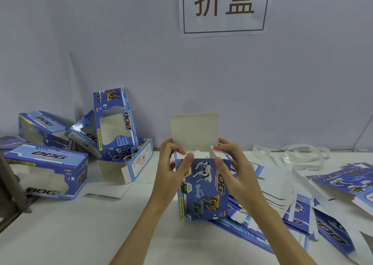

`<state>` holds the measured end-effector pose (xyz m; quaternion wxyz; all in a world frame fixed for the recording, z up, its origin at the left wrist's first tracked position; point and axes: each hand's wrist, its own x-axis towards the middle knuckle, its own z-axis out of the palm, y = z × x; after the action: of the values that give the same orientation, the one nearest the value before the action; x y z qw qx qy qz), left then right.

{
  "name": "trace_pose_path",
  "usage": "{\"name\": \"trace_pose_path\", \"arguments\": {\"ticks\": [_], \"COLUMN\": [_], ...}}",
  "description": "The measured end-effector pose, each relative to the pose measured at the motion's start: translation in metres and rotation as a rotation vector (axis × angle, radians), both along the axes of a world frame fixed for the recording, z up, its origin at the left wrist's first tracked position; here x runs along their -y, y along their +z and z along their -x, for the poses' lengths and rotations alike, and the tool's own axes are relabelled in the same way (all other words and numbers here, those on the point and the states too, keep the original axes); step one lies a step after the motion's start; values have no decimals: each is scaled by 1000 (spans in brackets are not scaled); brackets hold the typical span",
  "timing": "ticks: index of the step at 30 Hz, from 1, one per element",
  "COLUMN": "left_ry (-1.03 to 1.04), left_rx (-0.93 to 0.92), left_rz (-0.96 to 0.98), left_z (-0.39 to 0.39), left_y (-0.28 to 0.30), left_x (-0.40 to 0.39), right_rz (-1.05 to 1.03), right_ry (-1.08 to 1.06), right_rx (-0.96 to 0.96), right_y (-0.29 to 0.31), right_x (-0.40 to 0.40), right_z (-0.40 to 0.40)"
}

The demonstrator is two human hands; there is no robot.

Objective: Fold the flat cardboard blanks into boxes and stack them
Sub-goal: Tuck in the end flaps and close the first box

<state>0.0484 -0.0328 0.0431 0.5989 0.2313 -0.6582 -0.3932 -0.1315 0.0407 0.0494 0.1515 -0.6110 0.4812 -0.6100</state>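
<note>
Box in hand: blue printed box [202, 188] upright at table centre, top end open, white lid flap [194, 129] standing up
Left hand [173, 172]: grips box's upper left edge, thumb on small side flap
Right hand [232, 168]: grips upper right edge, fingers curled at other side flap
Folded boxes [80, 143]: loose pile at left by wall
Flat blanks [302, 210]: spread on table [80, 234] at right
Wall sign [224, 6]: two large characters
</note>
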Motion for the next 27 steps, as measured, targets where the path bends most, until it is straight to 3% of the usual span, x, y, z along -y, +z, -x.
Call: {"name": "trace_pose_path", "arguments": {"ticks": [7, 12, 17, 24, 27], "left_ry": [-44, -104, -131, -96, -115], "left_rx": [-141, -98, -137, -112, -103], "left_rz": [-48, -85, -95, -25, -27], "left_z": [4, 2, 3, -3, 0], "left_y": [7, 11, 7, -2, -2], "left_x": [-4, -6, -5, -3, -6], "right_rz": [-17, -140, -83, -79, -96], "right_ry": [62, 182, 180, 101, 158], "right_rx": [127, 118, 193, 98, 197], "right_y": [6, 10, 4, -3, -3], "right_x": [-1, -1, 1, -2, -3], "right_z": [1, 14, 12, 6, 3]}}
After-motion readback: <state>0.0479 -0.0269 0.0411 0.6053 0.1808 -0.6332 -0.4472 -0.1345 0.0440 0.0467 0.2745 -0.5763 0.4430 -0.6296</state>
